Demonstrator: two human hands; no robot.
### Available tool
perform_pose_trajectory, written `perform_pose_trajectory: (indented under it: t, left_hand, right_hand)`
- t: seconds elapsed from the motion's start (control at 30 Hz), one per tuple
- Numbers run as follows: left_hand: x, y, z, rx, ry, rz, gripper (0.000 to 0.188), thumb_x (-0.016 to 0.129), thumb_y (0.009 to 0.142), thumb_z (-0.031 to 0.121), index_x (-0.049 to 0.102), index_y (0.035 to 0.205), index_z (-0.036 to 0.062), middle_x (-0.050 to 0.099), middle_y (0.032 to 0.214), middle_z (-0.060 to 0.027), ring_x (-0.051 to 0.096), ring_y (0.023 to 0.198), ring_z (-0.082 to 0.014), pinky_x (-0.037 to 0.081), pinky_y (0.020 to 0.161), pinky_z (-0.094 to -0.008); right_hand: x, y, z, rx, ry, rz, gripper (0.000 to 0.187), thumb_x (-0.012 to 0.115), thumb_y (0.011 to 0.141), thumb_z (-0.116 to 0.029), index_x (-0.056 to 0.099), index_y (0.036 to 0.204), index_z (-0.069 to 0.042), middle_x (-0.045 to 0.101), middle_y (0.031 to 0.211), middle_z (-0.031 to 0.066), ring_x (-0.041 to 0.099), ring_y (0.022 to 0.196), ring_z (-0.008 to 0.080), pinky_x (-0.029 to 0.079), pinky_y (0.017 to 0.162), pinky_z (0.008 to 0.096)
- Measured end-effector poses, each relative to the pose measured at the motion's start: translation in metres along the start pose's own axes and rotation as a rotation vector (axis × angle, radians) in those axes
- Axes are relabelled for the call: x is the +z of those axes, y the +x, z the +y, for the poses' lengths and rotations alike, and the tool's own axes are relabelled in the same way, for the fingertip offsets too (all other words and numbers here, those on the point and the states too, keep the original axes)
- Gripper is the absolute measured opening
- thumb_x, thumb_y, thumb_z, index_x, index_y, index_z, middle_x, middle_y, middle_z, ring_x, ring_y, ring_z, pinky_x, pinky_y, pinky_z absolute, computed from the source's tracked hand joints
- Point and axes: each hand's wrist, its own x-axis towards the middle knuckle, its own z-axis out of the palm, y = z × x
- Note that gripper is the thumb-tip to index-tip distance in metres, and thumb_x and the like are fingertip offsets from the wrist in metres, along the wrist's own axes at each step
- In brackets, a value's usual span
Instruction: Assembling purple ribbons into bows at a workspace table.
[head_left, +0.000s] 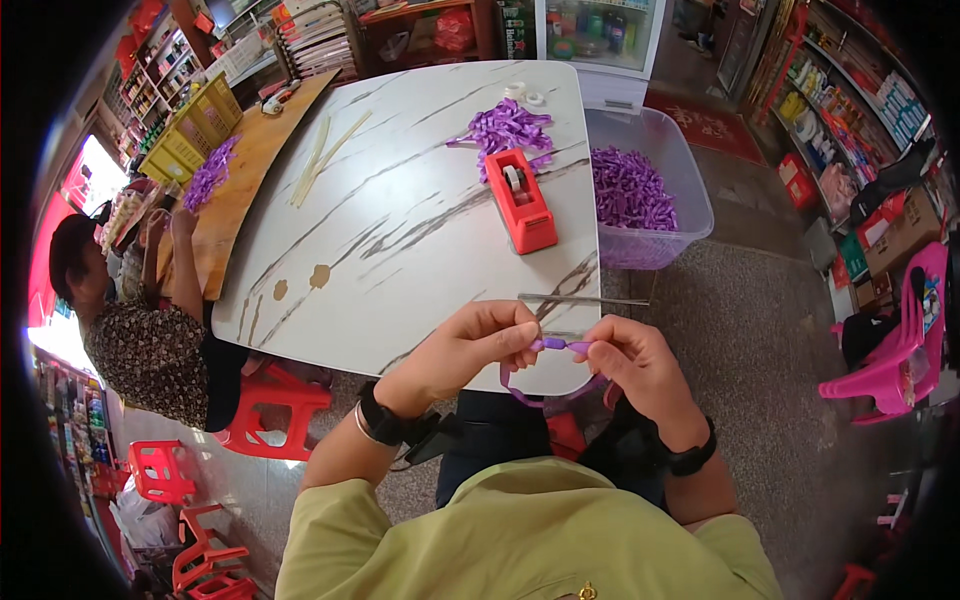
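Observation:
Over the near right corner of the table, my left hand [488, 340] and my right hand [640, 368] each pinch a purple ribbon [524, 399]. A short stretch is held between the fingertips, with a darker purple band around its middle. The rest hangs below as a loop. Just beyond my hands, a thin metal strip [585, 299] juts over the table's right edge. Farther off stands a red tape dispenser [537, 232] with a roll in it. Behind it lies a pile of purple ribbons [505, 128], with white tape rolls [525, 93] beside the pile.
A clear plastic bin [690, 240] full of purple ribbon pieces stands against the right side of the marble-patterned table [420, 230]. Pale strips [328, 160] lie at the table's far left. A person [145, 330] sits at a wooden table to the left, near red stools [272, 412].

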Motion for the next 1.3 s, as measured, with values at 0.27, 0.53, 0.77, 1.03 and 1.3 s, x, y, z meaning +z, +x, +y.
perform_pose_trajectory:
  t: [0.27, 0.53, 0.77, 1.03, 1.3]
  left_hand:
    - [0.000, 0.007, 0.001, -0.194, -0.315, -0.098, 0.047, 0.031, 0.094, 0.039, 0.057, 0.092, 0.0000, 0.057, 0.074, -0.0061, 0.053, 0.066, -0.0110, 0.043, 0.061, -0.0215]
    - [0.007, 0.010, 0.003, -0.162, -0.314, -0.193, 0.042, 0.031, 0.094, 0.030, 0.056, 0.100, -0.0048, 0.061, 0.086, -0.0120, 0.059, 0.079, -0.0163, 0.046, 0.074, -0.0253]
    - [0.014, 0.015, 0.000, -0.136, -0.257, -0.246, 0.033, 0.039, 0.093, 0.023, 0.053, 0.106, -0.0026, 0.060, 0.093, -0.0096, 0.057, 0.088, -0.0142, 0.044, 0.081, -0.0255]
    - [0.026, 0.022, -0.004, -0.072, -0.149, -0.205, 0.026, 0.049, 0.088, 0.012, 0.048, 0.112, 0.0008, 0.058, 0.092, -0.0067, 0.055, 0.084, -0.0111, 0.043, 0.077, -0.0256]
    - [0.032, 0.022, -0.005, 0.082, 0.301, -0.007, 0.032, 0.056, 0.081, -0.003, 0.048, 0.111, 0.0026, 0.055, 0.091, -0.0033, 0.052, 0.085, -0.0074, 0.041, 0.073, -0.0205]
  right_hand:
    - [-0.013, -0.003, -0.007, 0.035, 0.100, 0.025, 0.022, 0.050, 0.089, -0.023, 0.054, 0.081, -0.004, 0.054, 0.075, -0.0009, 0.047, 0.069, 0.0042, 0.039, 0.063, 0.0189]
    - [-0.025, -0.011, -0.010, 0.015, 0.093, 0.060, 0.020, 0.050, 0.089, -0.021, 0.055, 0.081, -0.003, 0.051, 0.072, -0.0019, 0.044, 0.065, 0.0040, 0.036, 0.060, 0.0185]
    - [-0.030, -0.015, -0.009, 0.002, 0.013, 0.101, 0.020, 0.051, 0.088, -0.021, 0.057, 0.082, -0.003, 0.048, 0.069, -0.0032, 0.042, 0.064, 0.0028, 0.033, 0.057, 0.0174]
    - [-0.033, -0.021, -0.011, 0.068, 0.047, 0.116, 0.026, 0.047, 0.090, -0.025, 0.058, 0.083, -0.003, 0.048, 0.068, -0.0033, 0.041, 0.062, 0.0031, 0.032, 0.055, 0.0180]
    - [-0.028, -0.025, -0.017, 0.112, -0.034, 0.142, 0.024, 0.052, 0.088, -0.025, 0.054, 0.097, -0.003, 0.052, 0.075, -0.0019, 0.046, 0.068, 0.0045, 0.037, 0.060, 0.0194]
